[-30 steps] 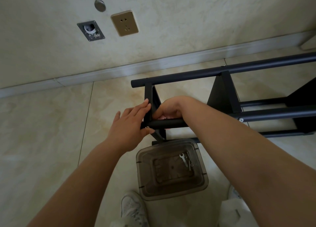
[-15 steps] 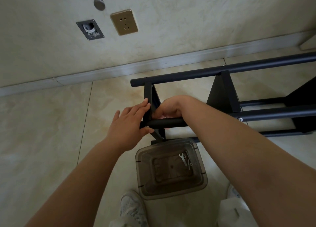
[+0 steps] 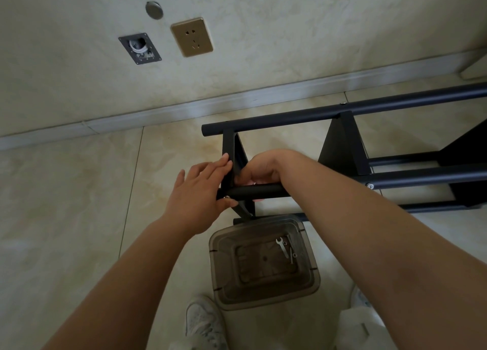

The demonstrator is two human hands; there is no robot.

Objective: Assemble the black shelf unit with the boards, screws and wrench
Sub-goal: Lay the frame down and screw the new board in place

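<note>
Shiny floor tiles lie under the black shelf unit point(image 3: 342, 149), my flat left hand point(image 3: 200, 189) pressing its end board point(image 3: 233, 149), my right hand point(image 3: 263, 169) curled round the sideways bar point(image 3: 257, 190).

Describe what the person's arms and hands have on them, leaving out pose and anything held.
Both forearms are bare up to the frame edge, with no sleeves showing. The left hand and the right hand wear no gloves, and no rings, watch or bracelet show. Fingernails on the left hand look short and unpainted.
</note>
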